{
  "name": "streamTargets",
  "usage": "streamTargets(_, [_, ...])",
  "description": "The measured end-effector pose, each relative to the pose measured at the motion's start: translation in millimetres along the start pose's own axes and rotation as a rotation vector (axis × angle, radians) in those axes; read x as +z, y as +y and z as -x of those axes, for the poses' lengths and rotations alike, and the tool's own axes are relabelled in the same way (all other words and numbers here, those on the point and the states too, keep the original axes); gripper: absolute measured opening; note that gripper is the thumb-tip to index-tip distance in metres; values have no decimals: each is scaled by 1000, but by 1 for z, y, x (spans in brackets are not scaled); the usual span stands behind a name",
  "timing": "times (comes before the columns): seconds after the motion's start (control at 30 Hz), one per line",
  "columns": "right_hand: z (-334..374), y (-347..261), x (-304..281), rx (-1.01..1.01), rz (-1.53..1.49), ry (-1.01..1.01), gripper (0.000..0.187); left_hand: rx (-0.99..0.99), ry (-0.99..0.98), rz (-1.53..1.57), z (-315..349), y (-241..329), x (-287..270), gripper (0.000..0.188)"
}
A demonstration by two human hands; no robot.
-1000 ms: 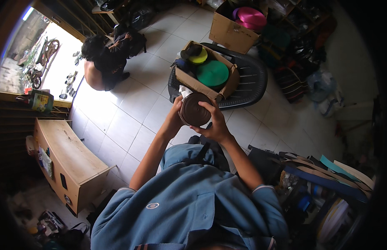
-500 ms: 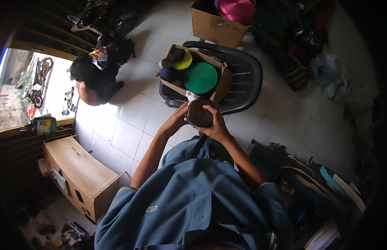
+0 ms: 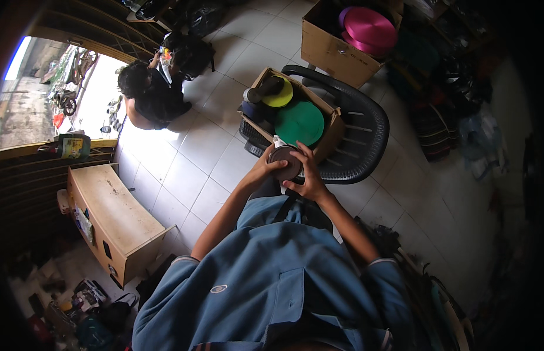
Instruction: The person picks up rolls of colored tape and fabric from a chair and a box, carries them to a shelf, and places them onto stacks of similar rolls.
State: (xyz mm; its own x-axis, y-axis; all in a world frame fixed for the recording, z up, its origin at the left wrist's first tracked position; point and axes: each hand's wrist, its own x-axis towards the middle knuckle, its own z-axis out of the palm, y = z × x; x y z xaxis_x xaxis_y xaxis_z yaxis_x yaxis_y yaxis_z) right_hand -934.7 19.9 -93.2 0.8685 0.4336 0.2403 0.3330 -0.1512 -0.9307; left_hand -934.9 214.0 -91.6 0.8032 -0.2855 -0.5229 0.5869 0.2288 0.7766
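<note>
A dark brown roll of strap or tape (image 3: 286, 162) is held in front of my waist, its flat coiled side facing up. My left hand (image 3: 265, 169) grips its left side, the thumb lying over the top face. Around the right edge curves my right hand (image 3: 310, 178), fingers at the far side and thumb at the near side. Something small and white (image 3: 277, 141) shows just beyond the roll. Past my hands, an open cardboard box (image 3: 328, 136) on a black plastic chair (image 3: 374, 131) holds a green roll (image 3: 299, 123), a yellow roll (image 3: 279, 93) and darker rolls.
Behind the chair stands a larger cardboard box (image 3: 330, 55) with pink rolls (image 3: 370, 30). A wooden cabinet (image 3: 117, 202) is at left. Another person (image 3: 155, 96) crouches near the open doorway. Bags and piled materials (image 3: 436, 131) lie along the right.
My view has shifted, so the box and chair sit farther right and lower. My left thumb now lies across the roll's top, while my right hand has moved out to its edge.
</note>
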Motion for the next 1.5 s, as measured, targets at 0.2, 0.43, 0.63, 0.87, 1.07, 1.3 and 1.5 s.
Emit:
streamTargets(0.2, [-18,43,15,493,-511,193,79,-64,-45,-47,-33,2,-19,84])
streamTargets(0.43, [-35,80,21,753,-685,242,64,-169,-130,-102,-85,-7,-49,86])
streamTargets(0.63, [-35,126,45,903,-816,496,57,-333,-199,-214,-132,-13,-69,86])
streamTargets(0.87, [-60,188,47,889,-365,645,58,-296,-141,-362,-181,-48,-117,64])
streamTargets(1.07, [-95,242,21,711,63,598,72,97,9,-646,-193,-37,-170,31])
streamTargets(1.3, [-135,266,9,703,233,693,72,230,170,-1054,-194,1,-210,28])
streamTargets(1.5, [-160,240,44,695,222,547,73,430,-85,-1517,-210,8,-224,63])
